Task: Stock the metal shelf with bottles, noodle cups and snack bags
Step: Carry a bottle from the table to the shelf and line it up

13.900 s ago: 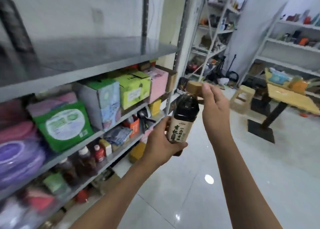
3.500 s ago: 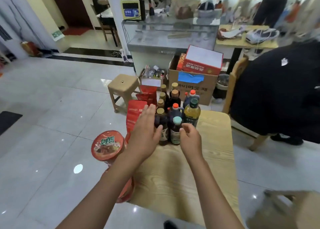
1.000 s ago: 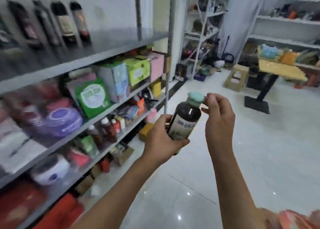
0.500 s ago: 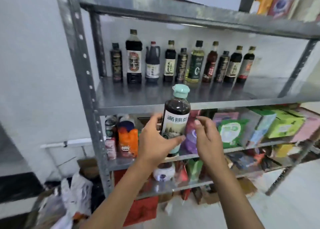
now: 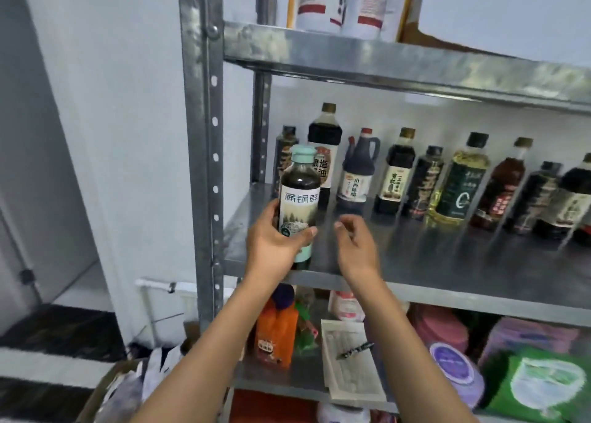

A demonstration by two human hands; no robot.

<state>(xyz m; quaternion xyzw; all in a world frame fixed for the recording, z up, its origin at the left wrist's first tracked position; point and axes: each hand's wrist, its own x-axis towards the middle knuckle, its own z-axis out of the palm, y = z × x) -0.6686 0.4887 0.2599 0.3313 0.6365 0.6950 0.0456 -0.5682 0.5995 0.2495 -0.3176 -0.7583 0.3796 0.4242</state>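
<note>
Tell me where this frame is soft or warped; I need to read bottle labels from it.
Head view: the teal-capped bottle in the left hand is sharp enough to read; the row of bottles smears toward the right edge; wide-angle bending tilts the shelf edge; the lower shelf is dim and blurred.

My one camera sits on my head, looking forward and slightly down past both my forearms. It faces the grey metal shelf rack [image 5: 399, 61] close up, its steel upright post [image 5: 200, 154] just beyond my left hand [image 5: 276, 243]; my right hand [image 5: 356, 246] lies mid-frame. No second view exists.
</note>
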